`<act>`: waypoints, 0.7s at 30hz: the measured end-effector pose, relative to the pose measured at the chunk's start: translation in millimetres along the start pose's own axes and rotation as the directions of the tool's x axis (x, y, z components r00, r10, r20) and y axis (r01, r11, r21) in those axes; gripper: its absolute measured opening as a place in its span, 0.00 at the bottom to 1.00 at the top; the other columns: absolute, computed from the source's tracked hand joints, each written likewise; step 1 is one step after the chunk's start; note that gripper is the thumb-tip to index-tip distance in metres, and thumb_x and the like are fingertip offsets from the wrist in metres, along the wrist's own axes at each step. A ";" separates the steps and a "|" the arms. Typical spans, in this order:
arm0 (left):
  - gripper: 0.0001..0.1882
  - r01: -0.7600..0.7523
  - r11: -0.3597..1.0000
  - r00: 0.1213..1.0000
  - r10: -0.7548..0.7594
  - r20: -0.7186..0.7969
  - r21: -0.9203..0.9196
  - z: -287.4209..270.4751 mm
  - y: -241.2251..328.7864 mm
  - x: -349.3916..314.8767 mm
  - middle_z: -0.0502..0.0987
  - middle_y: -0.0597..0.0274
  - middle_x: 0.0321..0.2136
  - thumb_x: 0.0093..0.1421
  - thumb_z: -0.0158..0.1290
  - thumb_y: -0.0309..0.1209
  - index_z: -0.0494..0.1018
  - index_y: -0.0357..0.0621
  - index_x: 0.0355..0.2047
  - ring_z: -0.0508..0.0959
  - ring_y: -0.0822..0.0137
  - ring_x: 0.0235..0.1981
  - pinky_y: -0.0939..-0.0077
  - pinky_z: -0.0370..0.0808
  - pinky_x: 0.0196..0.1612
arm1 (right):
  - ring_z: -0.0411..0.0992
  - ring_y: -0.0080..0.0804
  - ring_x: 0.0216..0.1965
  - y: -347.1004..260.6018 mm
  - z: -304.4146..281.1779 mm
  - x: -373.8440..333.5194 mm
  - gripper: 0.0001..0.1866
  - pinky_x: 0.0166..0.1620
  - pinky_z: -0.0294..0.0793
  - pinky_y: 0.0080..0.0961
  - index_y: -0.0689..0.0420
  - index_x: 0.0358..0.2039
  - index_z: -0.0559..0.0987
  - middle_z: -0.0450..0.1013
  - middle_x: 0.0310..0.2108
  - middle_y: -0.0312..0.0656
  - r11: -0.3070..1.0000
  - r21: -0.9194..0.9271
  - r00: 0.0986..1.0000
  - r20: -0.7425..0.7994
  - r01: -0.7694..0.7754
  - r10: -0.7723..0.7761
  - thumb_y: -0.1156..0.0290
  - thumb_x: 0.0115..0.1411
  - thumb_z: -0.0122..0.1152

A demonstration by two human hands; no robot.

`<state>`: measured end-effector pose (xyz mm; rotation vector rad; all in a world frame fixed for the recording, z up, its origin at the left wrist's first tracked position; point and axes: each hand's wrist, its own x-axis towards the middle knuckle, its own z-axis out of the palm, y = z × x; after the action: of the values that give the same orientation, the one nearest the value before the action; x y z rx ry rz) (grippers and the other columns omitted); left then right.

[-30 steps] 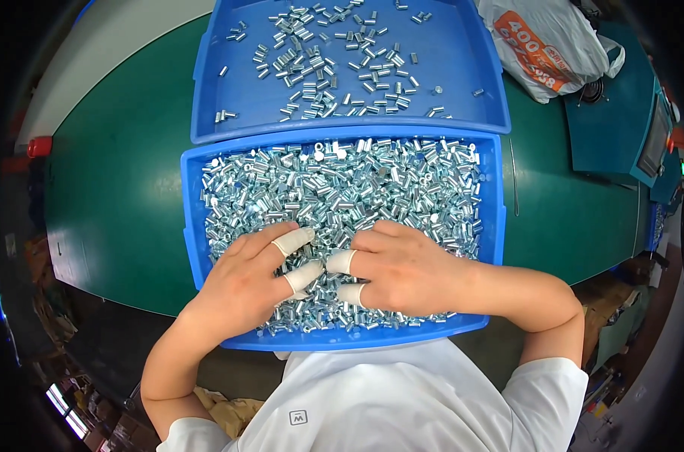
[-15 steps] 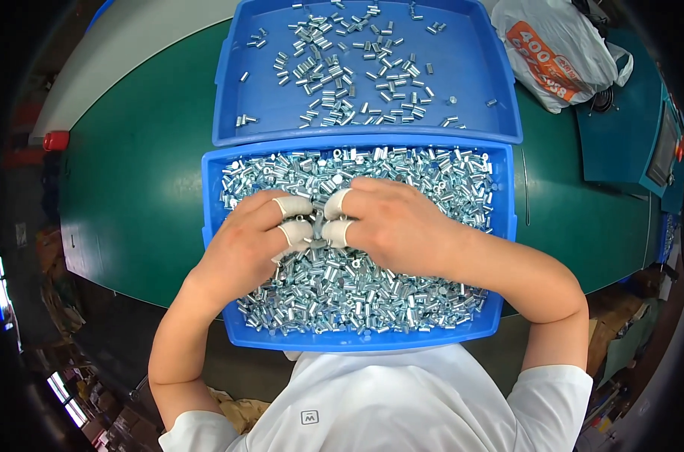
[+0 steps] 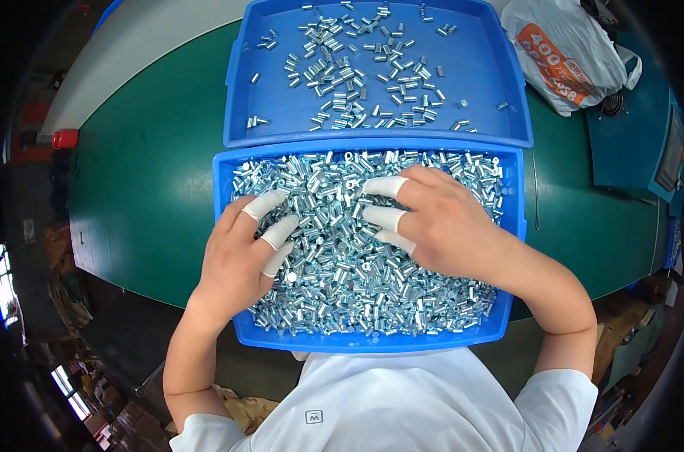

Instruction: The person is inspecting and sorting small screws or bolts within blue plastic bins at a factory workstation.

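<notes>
A heap of small shiny metal sleeves (image 3: 342, 248), some showing a hole or a rounded head at the end, fills the near blue tray (image 3: 372, 345). Over the left part of the heap rests my left hand (image 3: 240, 245), fingers spread and touching the pieces. My right hand (image 3: 440, 222) lies on the right part, its fingers also apart. White finger cots (image 3: 387, 218) cover several fingertips on both hands. Between the hands the heap shows uncovered, and neither hand visibly grips a piece.
Beyond it, a second blue tray (image 3: 477, 83) holds scattered sleeves of the same kind. Both trays stand on a green table (image 3: 146, 203). A white plastic bag (image 3: 560, 53) and a teal machine with a screen (image 3: 632, 143) are at the far right; a red knob (image 3: 65, 138) sits far left.
My hands were close together at the middle of the heap. They have moved apart, left and right, with fingers spreading. The whole view has shifted slightly.
</notes>
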<state>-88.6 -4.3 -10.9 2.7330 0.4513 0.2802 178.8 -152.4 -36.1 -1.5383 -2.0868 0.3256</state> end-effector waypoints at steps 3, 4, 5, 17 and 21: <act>0.20 -0.005 0.995 1.000 0.006 -0.010 0.100 4.2 -4.8 0.1 0.75 0.53 0.54 0.53 0.62 0.18 0.78 0.45 0.48 0.76 0.47 0.53 0.57 0.76 0.53 | 0.75 0.41 0.44 1.8 -3.5 -5.7 0.17 0.49 0.75 0.37 0.52 0.44 0.83 0.76 0.51 0.39 1.000 0.020 1.000 -0.025 0.018 -0.017 0.71 0.53 0.73; 0.20 0.055 0.994 0.998 -0.053 -0.024 0.093 5.8 -11.7 2.4 0.75 0.53 0.54 0.52 0.62 0.17 0.78 0.46 0.46 0.76 0.46 0.52 0.58 0.77 0.52 | 0.75 0.41 0.44 2.4 -5.0 -5.8 0.16 0.48 0.75 0.38 0.52 0.44 0.84 0.76 0.50 0.39 1.000 0.001 0.999 -0.031 -0.009 0.009 0.72 0.53 0.73; 0.21 0.113 0.990 0.993 -0.110 -0.037 0.084 8.8 -17.6 5.5 0.74 0.53 0.54 0.50 0.61 0.17 0.79 0.47 0.45 0.76 0.45 0.52 0.58 0.78 0.50 | 0.75 0.41 0.44 3.2 -6.7 -6.3 0.15 0.48 0.74 0.38 0.53 0.43 0.84 0.77 0.49 0.39 0.999 -0.018 0.999 -0.038 -0.037 0.036 0.72 0.52 0.73; 0.13 0.129 0.968 0.951 -0.060 -0.304 0.215 18.0 -45.3 8.3 0.79 0.53 0.47 0.61 0.58 0.20 0.79 0.39 0.47 0.81 0.50 0.43 0.63 0.78 0.46 | 0.77 0.41 0.36 13.5 -23.8 -39.8 0.12 0.39 0.77 0.35 0.57 0.38 0.84 0.80 0.41 0.41 0.984 0.017 0.975 -0.132 -0.179 0.180 0.81 0.51 0.71; 0.14 0.052 0.995 0.959 -0.026 -0.282 0.083 12.0 -31.6 9.6 0.79 0.51 0.46 0.60 0.60 0.20 0.79 0.38 0.47 0.80 0.52 0.43 0.64 0.78 0.46 | 0.78 0.41 0.37 10.3 -25.3 -45.9 0.12 0.40 0.78 0.34 0.58 0.37 0.84 0.80 0.42 0.42 0.984 0.046 0.966 -0.189 -0.174 0.179 0.80 0.50 0.73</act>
<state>-85.3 23.3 -32.5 2.7768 0.6061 0.6583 210.8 -195.0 -32.2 -1.6725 -1.7949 0.2587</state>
